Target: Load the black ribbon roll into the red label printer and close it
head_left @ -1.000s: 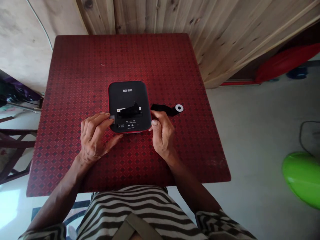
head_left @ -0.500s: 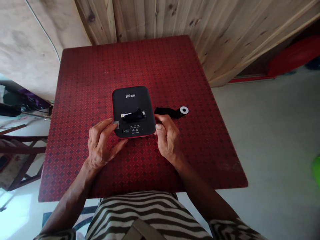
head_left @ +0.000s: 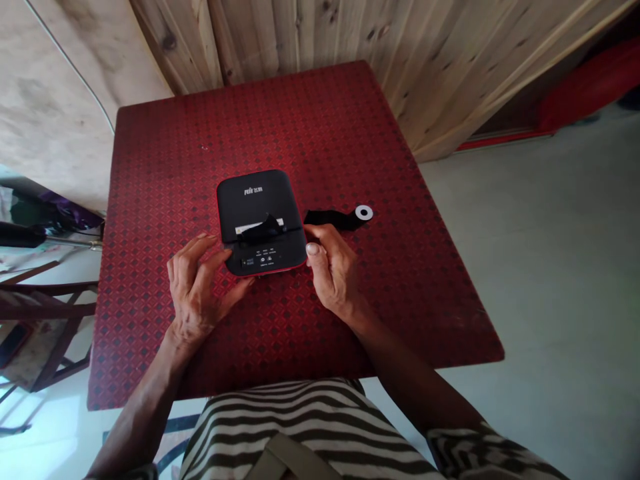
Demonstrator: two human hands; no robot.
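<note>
A flat black receipt printer (head_left: pixel 255 203) with a red edge and upside-down white lettering rests on the table before me. On its top lies a crumpled black strip (head_left: pixel 263 231) over a white label. My left hand (head_left: pixel 197 283) grips the near left corner, index fingertip at the side and thumb at the front edge, the other fingers spread. With thumb and bent fingers, my right hand (head_left: pixel 335 270) holds the near right side. Just beyond the right hand, a black strip (head_left: pixel 333 219) runs to a small roll (head_left: pixel 364 213) with a white ring-shaped end.
The square table (head_left: pixel 415 293) has a red patterned cover. A wooden plank wall (head_left: pixel 300 40) stands behind its far edge. On the left are a dark wooden chair (head_left: pixel 45 310) and a black-handled pole (head_left: pixel 30 237). Pale floor (head_left: pixel 540 267) stretches to the right.
The grey patch under my left index fingertip no longer shows, and a dark seam crosses the printer's top. My hands stay at its corners; the whole view has shifted slightly.
</note>
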